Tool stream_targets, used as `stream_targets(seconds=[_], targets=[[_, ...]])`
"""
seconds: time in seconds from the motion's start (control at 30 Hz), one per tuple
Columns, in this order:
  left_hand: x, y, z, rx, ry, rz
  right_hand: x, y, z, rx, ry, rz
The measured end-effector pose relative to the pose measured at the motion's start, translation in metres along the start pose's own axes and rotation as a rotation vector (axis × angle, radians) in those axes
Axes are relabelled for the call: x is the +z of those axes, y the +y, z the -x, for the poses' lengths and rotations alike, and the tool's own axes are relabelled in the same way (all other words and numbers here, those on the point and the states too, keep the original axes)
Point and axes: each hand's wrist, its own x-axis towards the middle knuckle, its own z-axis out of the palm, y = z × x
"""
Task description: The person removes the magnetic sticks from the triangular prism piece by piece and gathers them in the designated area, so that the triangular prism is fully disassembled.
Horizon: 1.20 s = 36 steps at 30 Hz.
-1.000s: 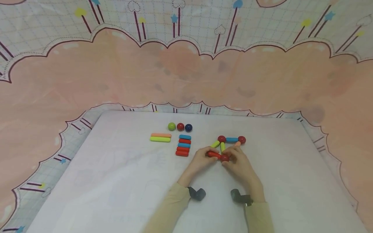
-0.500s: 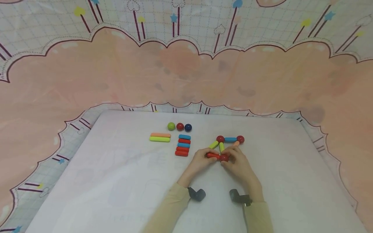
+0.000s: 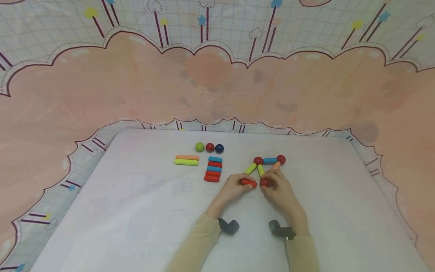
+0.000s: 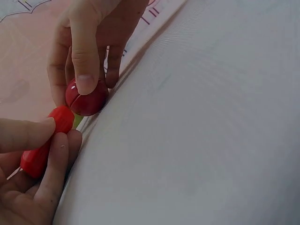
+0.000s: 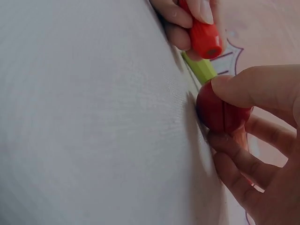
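Note:
My left hand (image 3: 235, 185) pinches a short red rod (image 3: 249, 183) between thumb and fingers. In the right wrist view that rod's near end shows a dark spot at its centre. A grooved red ball (image 5: 220, 108) is pinched by my right hand (image 3: 279, 189), just right of the rod and apart from it. From this ball a yellow-green rod (image 3: 261, 170) runs up to another red ball (image 3: 258, 161). A blue rod (image 3: 270, 160) links that one to a third red ball (image 3: 280, 159), from which an orange rod (image 3: 276, 166) comes down behind my right fingers. Another yellow-green rod (image 3: 250, 169) slants toward my left hand, its lower end hidden.
Left of the hands lies a column of short red and blue rods (image 3: 213, 173). Beyond it sit a green ball (image 3: 199, 147), a red ball (image 3: 210, 147) and a dark blue ball (image 3: 219, 148). Longer orange (image 3: 187, 157) and yellow-green rods (image 3: 186, 162) lie farther left on the white table (image 3: 136, 211).
The red rod's end touched the red ball in my right hand before; now a gap parts them. My right hand has shifted slightly right with the ball, and the joined frame has tilted a little.

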Motion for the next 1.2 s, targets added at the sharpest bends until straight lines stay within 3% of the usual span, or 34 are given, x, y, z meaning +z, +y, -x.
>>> stream_targets(seconds=[0.3,0.5,0.77,1.03,1.2], targets=[[-0.011,0.002,0.015,-0.002,0.023,-0.040,-0.002,-0.005,0.001,0.023,0.003,0.010],[-0.036,0.004,0.038,-0.009,0.055,0.003,0.000,-0.006,0.001,0.051,0.005,0.022],[-0.071,-0.003,0.060,-0.030,0.147,-0.028,0.001,-0.004,0.000,0.014,0.019,0.026],[-0.096,-0.012,0.065,-0.127,0.265,-0.048,0.000,-0.004,0.000,0.004,0.018,0.026],[-0.102,-0.014,0.065,-0.154,0.294,-0.099,0.000,-0.003,0.000,0.004,0.018,0.035]])
